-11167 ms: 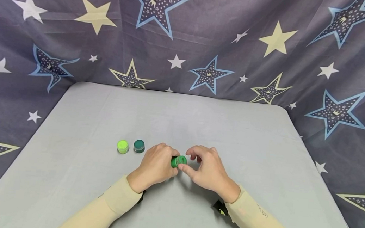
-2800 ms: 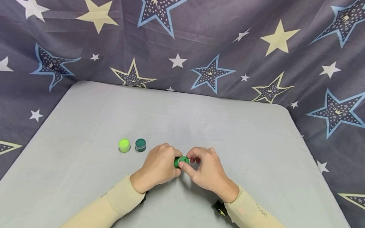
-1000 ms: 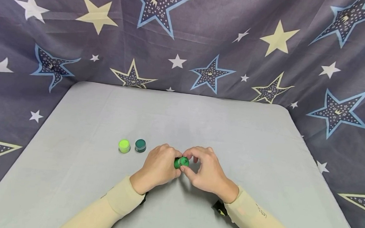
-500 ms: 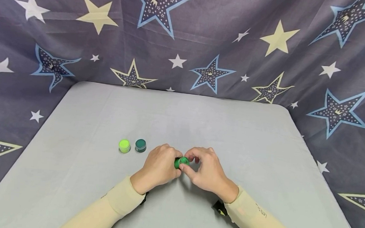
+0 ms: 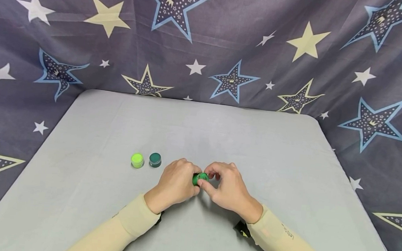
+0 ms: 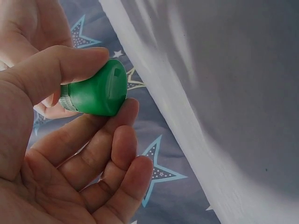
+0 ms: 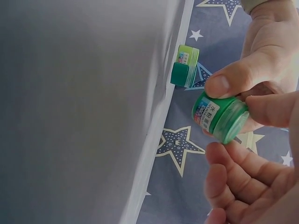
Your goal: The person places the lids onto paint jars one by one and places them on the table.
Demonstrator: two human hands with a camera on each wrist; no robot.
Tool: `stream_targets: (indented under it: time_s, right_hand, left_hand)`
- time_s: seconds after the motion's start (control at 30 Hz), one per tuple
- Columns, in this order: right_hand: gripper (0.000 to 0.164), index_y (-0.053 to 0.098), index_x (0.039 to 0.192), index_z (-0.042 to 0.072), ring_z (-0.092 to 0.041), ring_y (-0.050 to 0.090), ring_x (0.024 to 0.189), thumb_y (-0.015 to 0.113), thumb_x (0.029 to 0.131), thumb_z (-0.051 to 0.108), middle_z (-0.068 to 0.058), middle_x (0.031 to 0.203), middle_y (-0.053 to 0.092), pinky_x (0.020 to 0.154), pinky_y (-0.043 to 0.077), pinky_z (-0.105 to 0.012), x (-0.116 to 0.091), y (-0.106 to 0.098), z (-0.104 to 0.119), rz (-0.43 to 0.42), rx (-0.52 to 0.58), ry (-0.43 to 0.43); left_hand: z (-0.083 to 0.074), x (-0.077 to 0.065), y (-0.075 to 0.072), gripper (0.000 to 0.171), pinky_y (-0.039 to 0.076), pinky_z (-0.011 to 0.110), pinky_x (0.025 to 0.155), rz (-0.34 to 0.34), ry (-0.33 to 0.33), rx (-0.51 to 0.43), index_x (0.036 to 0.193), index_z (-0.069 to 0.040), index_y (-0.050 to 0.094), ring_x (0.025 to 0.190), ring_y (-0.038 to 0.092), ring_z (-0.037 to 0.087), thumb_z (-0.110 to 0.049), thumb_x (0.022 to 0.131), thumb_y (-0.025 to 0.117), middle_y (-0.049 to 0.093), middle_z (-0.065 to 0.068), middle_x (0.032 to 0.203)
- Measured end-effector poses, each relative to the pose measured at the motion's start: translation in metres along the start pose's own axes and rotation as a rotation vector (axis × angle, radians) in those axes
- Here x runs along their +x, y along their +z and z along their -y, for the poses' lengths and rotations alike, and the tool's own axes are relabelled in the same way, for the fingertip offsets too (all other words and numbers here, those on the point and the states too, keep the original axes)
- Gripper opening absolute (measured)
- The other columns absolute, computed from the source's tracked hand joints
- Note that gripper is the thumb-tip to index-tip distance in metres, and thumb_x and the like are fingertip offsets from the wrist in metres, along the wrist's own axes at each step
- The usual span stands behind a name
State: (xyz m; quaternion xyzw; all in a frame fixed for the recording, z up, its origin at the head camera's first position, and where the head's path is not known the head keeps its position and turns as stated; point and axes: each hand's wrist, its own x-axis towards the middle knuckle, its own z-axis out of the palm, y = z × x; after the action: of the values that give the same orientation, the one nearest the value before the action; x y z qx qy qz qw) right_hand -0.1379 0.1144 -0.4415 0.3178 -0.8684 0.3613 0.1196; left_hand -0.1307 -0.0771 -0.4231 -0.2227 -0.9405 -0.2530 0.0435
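In the head view my left hand (image 5: 175,182) holds a small green paint jar (image 5: 197,179) tipped on its side, its end facing right. The left wrist view shows the left thumb and fingertips gripping the smooth green body of the jar (image 6: 100,91). My right hand (image 5: 228,186) meets it from the right, thumb and curled fingers around the lid end. Seen from the right wrist, the clear ridged lid (image 7: 230,122) sits on the labelled jar, with right thumb and fingertips pinching its rim.
Two more jars stand on the grey-covered table (image 5: 200,133) left of the hands: a lime green jar (image 5: 137,160) and a dark teal jar (image 5: 155,160). A star-patterned cloth (image 5: 206,44) hangs behind and beside the table.
My right fingers have shifted around the lid: apart from the jar's far side at first, now closed in on it. The left grip and the two standing jars stay put.
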Motion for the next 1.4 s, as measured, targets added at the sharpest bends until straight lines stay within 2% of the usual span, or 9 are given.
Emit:
stream_targets:
  time_s: [0.6,0.9,1.27,1.4]
  right_hand:
    - [0.018,0.070,0.089,0.013,-0.023,0.059,0.068,0.084,0.085,0.025,0.000,0.080,0.068,0.069,0.038,-0.034,0.0014,-0.0018,0.0020,0.010,-0.007,0.022]
    - [0.030,0.071,0.103,0.015,-0.007,0.054,0.074,0.088,0.078,0.020,0.009,0.087,0.067,0.071,0.038,-0.032,0.0012,-0.0038,0.0006,0.002,0.010,-0.043]
    - [0.023,0.073,0.098,0.016,-0.005,0.052,0.075,0.087,0.080,0.016,0.010,0.086,0.067,0.075,0.038,-0.032,0.0007,-0.0024,0.0012,0.015,0.022,-0.029]
    - [0.022,0.073,0.096,0.015,-0.009,0.054,0.073,0.088,0.080,0.017,0.008,0.085,0.066,0.073,0.038,-0.032,0.0007,-0.0014,0.0013,0.004,0.023,-0.025]
  left_hand:
    - [0.0003,0.0002,-0.0003,0.019,0.038,0.028,0.057,-0.011,0.018,0.001,0.077,-0.024,0.075,0.063,0.044,0.011,-0.013,0.072,0.089,0.056,-0.012,0.064]
    - [0.0004,-0.0003,-0.0020,0.018,0.041,0.029,0.058,-0.025,0.022,-0.018,0.079,-0.019,0.077,0.064,0.047,0.011,-0.012,0.070,0.091,0.060,-0.011,0.067]
    - [-0.0006,-0.0008,-0.0032,0.020,0.041,0.028,0.059,-0.013,0.000,-0.015,0.083,-0.020,0.078,0.066,0.047,0.009,-0.012,0.070,0.091,0.061,-0.011,0.069]
    - [-0.0004,-0.0008,-0.0029,0.019,0.041,0.029,0.059,-0.011,-0.001,-0.017,0.083,-0.020,0.078,0.066,0.047,0.010,-0.012,0.071,0.091,0.062,-0.010,0.070]
